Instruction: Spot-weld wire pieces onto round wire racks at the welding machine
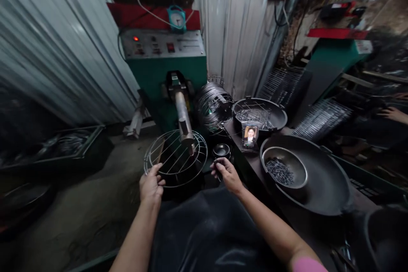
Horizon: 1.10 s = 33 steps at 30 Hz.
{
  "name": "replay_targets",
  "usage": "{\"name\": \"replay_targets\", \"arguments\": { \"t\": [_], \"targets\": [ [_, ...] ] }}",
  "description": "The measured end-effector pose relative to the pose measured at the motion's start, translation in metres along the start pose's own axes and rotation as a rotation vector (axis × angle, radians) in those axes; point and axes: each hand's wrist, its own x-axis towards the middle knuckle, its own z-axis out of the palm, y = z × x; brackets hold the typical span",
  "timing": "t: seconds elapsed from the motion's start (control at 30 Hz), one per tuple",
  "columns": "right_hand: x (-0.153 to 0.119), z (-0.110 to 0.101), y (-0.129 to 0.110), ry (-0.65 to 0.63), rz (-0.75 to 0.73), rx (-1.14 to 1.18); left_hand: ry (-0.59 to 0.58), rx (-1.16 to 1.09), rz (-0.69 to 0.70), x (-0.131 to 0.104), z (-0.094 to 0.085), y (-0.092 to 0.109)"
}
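My left hand (152, 184) is closed on the near left rim of a round wire rack (168, 173), made of a double ring with straight bars across it. The rack sits around the lower electrode arm (185, 123) of a green welding machine (140, 72). Close to the rack's right side, my right hand (227, 173) has thumb and fingers pinched together; whatever is between them is too small to make out. Just beyond that hand stands a small metal dish (221, 150).
A coil of wire (214, 104) lies beside the machine. At right, a wide black pan (328, 178) holds a metal bowl (301, 168) of short metal pieces. Behind it are a pan of wire rods (280, 114) and a lit phone (250, 136). Another person's hand (395, 114) shows far right.
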Motion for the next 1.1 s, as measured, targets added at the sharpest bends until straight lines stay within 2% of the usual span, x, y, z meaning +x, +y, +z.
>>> {"name": "replay_targets", "arguments": {
  "t": [0.1,0.2,0.3,0.47,0.67,1.1],
  "targets": [
    [0.015,0.029,0.006,-0.080,-0.016,-0.087,0.026,-0.109,-0.013,0.003,0.002,-0.007],
    [0.024,0.041,0.020,-0.103,0.003,-0.275,0.037,-0.097,0.007,0.008,0.002,-0.012],
    [0.029,0.042,0.023,-0.112,-0.019,-0.365,0.031,-0.108,0.014,0.014,0.001,-0.013],
    [0.033,0.041,0.015,-0.152,-0.033,-0.414,0.010,-0.145,-0.018,0.019,0.002,-0.013],
    [0.035,0.044,0.013,-0.120,0.051,-0.314,0.054,-0.115,-0.002,0.018,0.007,-0.014],
    [0.053,0.047,0.009,-0.147,0.045,-0.273,0.033,-0.149,-0.036,0.026,0.015,-0.007]
  ]
}}
